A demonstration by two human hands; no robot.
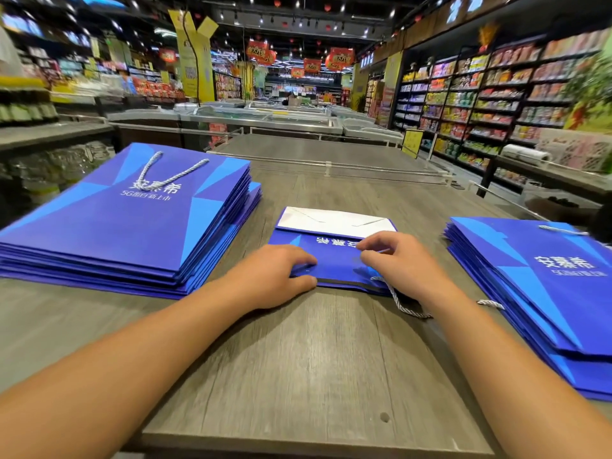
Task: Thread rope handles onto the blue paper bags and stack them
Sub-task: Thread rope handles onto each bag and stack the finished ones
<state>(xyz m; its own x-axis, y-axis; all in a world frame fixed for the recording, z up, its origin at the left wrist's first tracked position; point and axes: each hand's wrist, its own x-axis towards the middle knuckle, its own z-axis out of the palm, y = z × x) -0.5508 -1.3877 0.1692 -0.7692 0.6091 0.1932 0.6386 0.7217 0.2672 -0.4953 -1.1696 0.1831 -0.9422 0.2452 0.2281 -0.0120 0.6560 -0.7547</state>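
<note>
1. The bag (334,260) is laid flat at the middle of the desk (298,376), its open mouth turned toward the person and its folded white base away.
2. The mouth edge, the bag's long axis here, is run left to right just under both hands.
3. The left corner of that edge is pinched by the left hand (278,276), thumb below and fingers on top.
4. The top face is pressed by the right hand (394,260), its fingers curled; whether anything is pinched cannot be told.
5. The rope (402,303) is seen hanging from the mouth beside the right wrist, so the right hand is judged nearer for threading.
6. Stacks are kept at the left (126,220) and right (546,293).
</note>
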